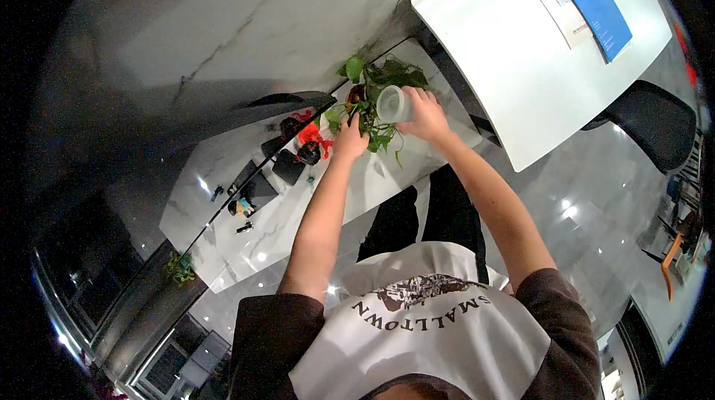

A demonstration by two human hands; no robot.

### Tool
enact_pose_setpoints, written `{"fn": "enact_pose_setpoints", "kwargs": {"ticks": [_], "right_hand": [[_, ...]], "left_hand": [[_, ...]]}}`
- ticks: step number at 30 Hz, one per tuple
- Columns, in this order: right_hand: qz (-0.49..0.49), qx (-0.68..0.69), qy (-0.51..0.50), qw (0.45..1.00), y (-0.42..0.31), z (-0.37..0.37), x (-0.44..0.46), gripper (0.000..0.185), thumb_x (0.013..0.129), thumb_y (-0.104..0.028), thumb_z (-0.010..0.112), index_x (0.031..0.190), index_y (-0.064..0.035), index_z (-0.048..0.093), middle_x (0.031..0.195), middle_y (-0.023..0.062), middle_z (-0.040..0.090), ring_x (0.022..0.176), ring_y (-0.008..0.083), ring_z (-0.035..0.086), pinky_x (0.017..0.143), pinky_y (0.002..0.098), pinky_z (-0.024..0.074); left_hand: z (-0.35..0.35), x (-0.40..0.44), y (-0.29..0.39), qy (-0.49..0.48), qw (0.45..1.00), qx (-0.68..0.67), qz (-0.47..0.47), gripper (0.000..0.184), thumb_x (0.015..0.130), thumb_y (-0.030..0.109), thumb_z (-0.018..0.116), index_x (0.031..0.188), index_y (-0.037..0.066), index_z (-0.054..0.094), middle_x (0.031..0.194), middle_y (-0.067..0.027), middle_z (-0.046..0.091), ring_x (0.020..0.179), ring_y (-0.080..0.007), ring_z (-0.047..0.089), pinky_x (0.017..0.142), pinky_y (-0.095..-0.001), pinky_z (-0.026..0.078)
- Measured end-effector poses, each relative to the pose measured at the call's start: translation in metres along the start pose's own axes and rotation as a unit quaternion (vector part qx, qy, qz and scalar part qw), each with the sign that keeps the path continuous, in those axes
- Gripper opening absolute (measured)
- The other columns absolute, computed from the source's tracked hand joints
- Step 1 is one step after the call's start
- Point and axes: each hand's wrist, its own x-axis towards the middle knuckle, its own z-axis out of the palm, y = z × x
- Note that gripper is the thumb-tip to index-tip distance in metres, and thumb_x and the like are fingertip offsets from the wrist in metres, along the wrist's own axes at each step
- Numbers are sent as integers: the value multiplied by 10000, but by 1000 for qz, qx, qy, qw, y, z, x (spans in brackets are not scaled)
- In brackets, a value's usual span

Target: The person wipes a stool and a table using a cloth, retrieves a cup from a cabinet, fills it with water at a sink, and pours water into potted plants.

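My right hand (427,115) is wrapped round a translucent plastic cup (392,105), which is tilted beside the leaves with its wide round mouth facing left. A green leafy plant (383,132) trails over the marble-patterned counter (372,176). Part of a reddish-brown pot (355,93) shows among the leaves. At the plant's lower left, my left hand (351,141) reaches in with fingers stretched out and slightly apart, against the stems. I cannot make out liquid in the cup.
Left of the plant stand red and black figurines (311,145), a black block (287,167) and a small doll (241,207). A glossy dark panel (246,184) edges the counter. To the right are a white table (514,65) with a blue folder (588,1) and a black chair (642,126).
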Motion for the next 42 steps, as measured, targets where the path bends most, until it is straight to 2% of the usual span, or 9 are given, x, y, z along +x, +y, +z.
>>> {"fn": "enact_pose_setpoints", "kwargs": {"ticks": [4, 7, 8, 13, 17, 24, 37, 39, 42], "right_hand": [[-6, -88, -33, 996, -8, 15, 20, 782, 512, -248, 771, 1180, -159, 374, 1085, 108, 450, 1053, 313, 413, 812, 458, 417], [-13, -123, -74, 990, -10, 25, 30, 778, 510, -234, 771, 1180, -153, 385, 1081, 106, 454, 1041, 308, 419, 809, 446, 416], [-11, -121, -75, 990, -11, 27, 32, 778, 510, -234, 771, 1180, -153, 385, 1081, 106, 454, 1041, 308, 419, 809, 446, 416], [-29, -181, -63, 981, -14, 33, 42, 739, 505, -166, 756, 1162, -161, 418, 1085, 77, 463, 1040, 282, 427, 817, 408, 409], [-39, -188, -73, 979, -20, 31, 50, 740, 502, -153, 750, 1164, -161, 419, 1096, 78, 463, 1050, 277, 425, 828, 400, 403], [-24, -223, -105, 969, -20, 30, 57, 742, 500, -159, 742, 1165, -137, 413, 1096, 84, 456, 1078, 276, 406, 868, 393, 373], [-39, -279, -142, 949, -21, 28, 69, 756, 571, -198, 736, 1228, -141, 366, 1147, 78, 444, 1117, 261, 384, 886, 378, 364], [-44, -294, -143, 944, -21, 30, 71, 765, 578, -203, 735, 1240, -147, 356, 1157, 76, 439, 1125, 259, 377, 892, 378, 358], [-52, -319, -146, 935, -23, 33, 74, 786, 569, -210, 745, 1249, -160, 354, 1167, 65, 440, 1141, 254, 362, 913, 392, 336]], "left_hand": [[-3, 2, 1, -24, 1000, 5, -12, 642, 775, 312, 496, 1332, 137, 231, 1378, -150, 191, 1171, -336, 366, 927, -443, 341], [3, 2, -2, -25, 999, 35, -7, 630, 776, 316, 495, 1328, 139, 246, 1380, -150, 188, 1168, -334, 371, 928, -440, 340], [4, 0, -4, -7, 1000, 25, 13, 625, 763, 318, 510, 1312, 128, 280, 1346, -196, 224, 1083, -384, 438, 880, -425, 391], [6, -2, -6, -13, 999, 31, 14, 626, 764, 316, 517, 1311, 122, 284, 1350, -180, 216, 1108, -374, 417, 884, -417, 389], [6, -1, -10, -25, 998, 41, 27, 623, 788, 315, 487, 1337, 162, 236, 1377, -163, 180, 1116, -359, 417, 883, -411, 393], [-1, -7, -5, -52, 998, 30, 10, 635, 791, 311, 485, 1343, 149, 216, 1376, -157, 195, 1123, -348, 412, 877, -402, 399], [8, -3, -14, -14, 999, 10, 27, 655, 788, 286, 502, 1351, 174, 186, 1379, -150, 195, 1124, -343, 417, 866, -400, 403], [5, -6, -11, -16, 999, -16, 23, 660, 766, 286, 537, 1330, 122, 235, 1354, -171, 218, 1161, -362, 366, 909, -405, 375], [2, -7, -9, -24, 999, -11, 18, 658, 766, 282, 538, 1330, 121, 237, 1356, -172, 215, 1163, -355, 368, 911, -402, 373]]}}
